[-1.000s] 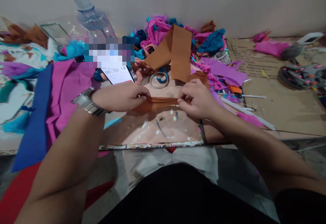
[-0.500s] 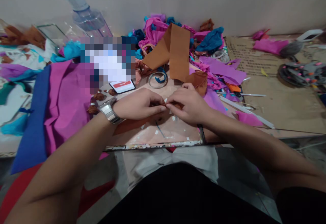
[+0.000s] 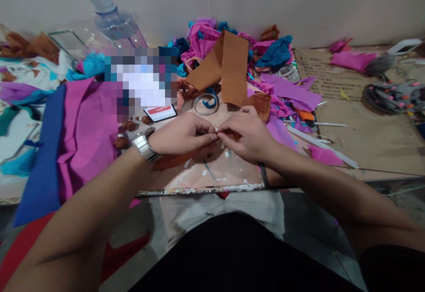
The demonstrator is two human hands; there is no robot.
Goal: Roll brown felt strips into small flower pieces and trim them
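Observation:
My left hand (image 3: 181,135) and my right hand (image 3: 247,135) meet fingertip to fingertip over a pinkish work board (image 3: 229,170). Both pinch a folded brown paper strip (image 3: 171,160), which trails out to the left under my left wrist. A metal watch (image 3: 143,146) sits on that wrist. A small white bit shows where the fingertips touch. A larger folded brown paper sheet (image 3: 229,68) stands just behind my hands, beside a tape roll (image 3: 206,104).
Crumpled pink, purple and blue paper (image 3: 212,40) is heaped at the back. Magenta and blue sheets (image 3: 83,128) lie left. A plastic water bottle (image 3: 113,17) stands at rear left, a phone (image 3: 160,112) below it. White sticks (image 3: 318,139) and cardboard (image 3: 361,128) lie right.
My hands, apart a second ago with the brown strip stretched between them, have come together at the centre. The left hand moved right, and the strip now bunches under it.

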